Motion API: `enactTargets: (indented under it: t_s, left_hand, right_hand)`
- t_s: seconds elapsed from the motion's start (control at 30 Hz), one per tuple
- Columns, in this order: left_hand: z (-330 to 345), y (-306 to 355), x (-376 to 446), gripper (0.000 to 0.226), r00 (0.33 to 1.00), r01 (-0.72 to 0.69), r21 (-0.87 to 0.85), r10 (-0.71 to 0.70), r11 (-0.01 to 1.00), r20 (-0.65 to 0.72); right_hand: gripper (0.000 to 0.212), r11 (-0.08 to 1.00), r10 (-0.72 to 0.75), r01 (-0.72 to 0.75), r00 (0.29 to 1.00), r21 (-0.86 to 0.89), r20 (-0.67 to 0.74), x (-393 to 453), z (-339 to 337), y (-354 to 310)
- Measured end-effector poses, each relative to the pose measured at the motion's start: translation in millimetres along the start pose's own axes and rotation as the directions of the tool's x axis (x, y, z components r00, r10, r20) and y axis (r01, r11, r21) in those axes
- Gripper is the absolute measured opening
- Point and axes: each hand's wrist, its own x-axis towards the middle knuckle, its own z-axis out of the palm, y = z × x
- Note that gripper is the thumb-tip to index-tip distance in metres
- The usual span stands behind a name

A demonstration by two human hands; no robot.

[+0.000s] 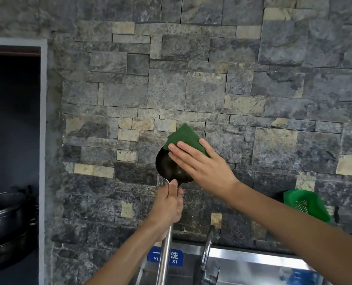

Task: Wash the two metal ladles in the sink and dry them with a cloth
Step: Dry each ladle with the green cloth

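Green scouring pad (183, 138) lies under the flat, straight fingers of the right hand (204, 167), pressed on the rim of the dark-bowled metal ladle (169, 167), held up before the stone wall above the steel sink (253, 264). The left hand (168, 208) is wrapped round the shiny handle. With nothing curled round it, the pad could slide off; hard pushing might twist the ladle in that grip.

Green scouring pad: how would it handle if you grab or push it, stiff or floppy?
The green scouring pad probably bends easily: under the right hand it follows the curve of the ladle bowl. The free corner stands up flat without drooping, so it likely has some body. It looks thin, so probably light.
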Motion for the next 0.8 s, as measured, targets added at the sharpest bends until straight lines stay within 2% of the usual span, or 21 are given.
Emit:
enactTargets:
  t_s: [0.07, 0.17, 0.23, 0.3, 0.37, 0.47, 0.6, 0.7, 0.8]
  left_hand:
    - [3.1, -2.4, -0.3, 0.037, 1.000, 0.020, -0.021, -0.020, 1.000, 0.011]
    - [6.3, -4.2, -1.1, 0.037, 1.000, 0.020, -0.026, -0.020, 0.999, -0.007]
    - [7.7, -3.0, -1.0, 0.038, 1.000, -0.003, 0.012, 0.003, 1.000, -0.031]
    - [9.0, 0.0, -1.2, 0.039, 0.999, -0.022, 0.045, 0.024, 0.999, -0.043]
    - [11.5, 1.4, -3.0, 0.039, 0.999, -0.027, 0.068, 0.030, 0.997, -0.040]
    - [13.2, 1.2, -1.9, 0.041, 1.000, 0.007, 0.065, -0.005, 0.998, -0.029]
    - [16.5, 2.0, 1.5, 0.057, 0.984, 0.177, 0.008, -0.177, 0.984, 0.032]
    - [19.1, 4.4, -2.4, 0.071, 0.971, 0.214, 0.012, -0.214, 0.977, 0.110]
    - [19.1, 7.8, -4.7, 0.071, 0.963, 0.228, -0.021, -0.223, 0.973, 0.149]
  right_hand:
    - [0.073, 1.000, -0.026, 0.025, 0.996, 0.014, 0.083, -4.3, 3.9, 2.8]
    - [0.069, 0.997, -0.071, 0.071, 0.982, 0.008, 0.175, -15.7, 8.6, 0.9]
    - [0.064, 0.997, -0.075, 0.069, 0.978, 0.034, 0.192, -24.6, 10.3, -5.0]
    - [0.063, 0.994, -0.021, 0.001, 0.985, 0.110, 0.174, -30.8, 7.5, -13.3]
    - [0.072, 0.974, 0.020, -0.060, 0.983, 0.219, 0.181, -36.2, 3.4, -20.2]
    - [0.096, 0.923, 0.015, -0.100, 0.974, 0.371, 0.227, -43.7, -1.4, -22.9]
    - [0.113, 0.900, -0.032, -0.084, 0.966, 0.428, 0.256, -49.0, -4.8, -16.7]
    - [0.110, 0.899, -0.073, -0.032, 0.972, 0.436, 0.222, -46.9, -8.6, -8.0]
    - [0.098, 0.922, -0.107, 0.030, 0.978, 0.385, 0.180, -40.1, -10.7, 0.5]
